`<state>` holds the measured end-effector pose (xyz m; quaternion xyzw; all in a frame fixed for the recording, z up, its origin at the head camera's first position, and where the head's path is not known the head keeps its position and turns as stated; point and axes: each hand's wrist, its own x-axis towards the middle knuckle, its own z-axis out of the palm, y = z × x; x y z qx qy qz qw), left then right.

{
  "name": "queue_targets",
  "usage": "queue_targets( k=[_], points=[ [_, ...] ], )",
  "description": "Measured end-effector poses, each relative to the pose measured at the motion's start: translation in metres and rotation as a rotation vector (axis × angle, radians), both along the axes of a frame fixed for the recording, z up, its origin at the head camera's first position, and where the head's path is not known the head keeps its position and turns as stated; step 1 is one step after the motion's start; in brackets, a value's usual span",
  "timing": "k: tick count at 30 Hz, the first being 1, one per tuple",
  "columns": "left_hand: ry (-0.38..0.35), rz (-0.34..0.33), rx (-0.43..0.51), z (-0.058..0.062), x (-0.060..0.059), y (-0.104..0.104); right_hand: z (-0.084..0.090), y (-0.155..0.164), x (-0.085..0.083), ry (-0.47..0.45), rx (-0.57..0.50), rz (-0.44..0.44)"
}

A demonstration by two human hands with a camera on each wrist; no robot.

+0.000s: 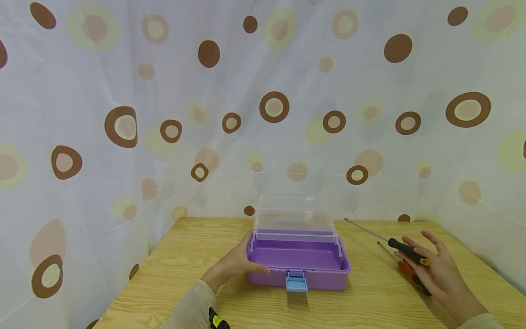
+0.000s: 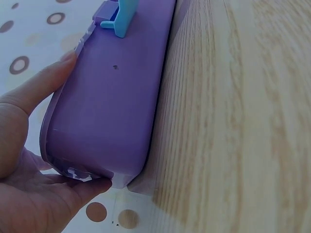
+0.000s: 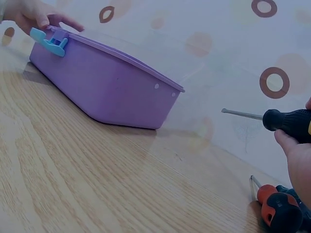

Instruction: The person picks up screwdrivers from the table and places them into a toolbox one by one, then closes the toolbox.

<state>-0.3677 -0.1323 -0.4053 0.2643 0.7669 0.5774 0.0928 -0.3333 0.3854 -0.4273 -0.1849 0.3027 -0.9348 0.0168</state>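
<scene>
Left hand [image 1: 235, 265] grips the purple box [image 1: 298, 265]; right hand [image 1: 439, 273] pinches a black screwdriver [image 1: 404, 250] just above the tabletop [image 1: 361, 306].

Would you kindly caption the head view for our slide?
Left hand holds open purple box; right hand lifts a black-handled screwdriver.
</scene>
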Motion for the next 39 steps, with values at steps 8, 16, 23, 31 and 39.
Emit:
queue_targets(
  k=[8, 16, 23, 31, 39],
  points=[
    [0.002, 0.008, -0.015, -0.001, -0.001, 0.0, 0.003, 0.004, 0.001, 0.015, -0.12, 0.102],
    [0.003, 0.007, -0.008, -0.001, -0.001, 0.0, 0.007, 0.003, 0.003, 0.085, -0.166, 0.23],
    [-0.001, 0.015, -0.012, -0.001, 0.0, 0.0, 0.013, -0.002, 0.005, 0.11, -0.174, 0.288],
    [-0.006, 0.012, -0.007, -0.002, -0.001, 0.0, 0.022, -0.011, 0.003, 0.212, -0.137, 0.359],
    [-0.013, 0.003, -0.001, -0.001, -0.002, 0.0, 0.031, -0.028, 0.002, 0.289, -0.064, 0.427]
  ],
)
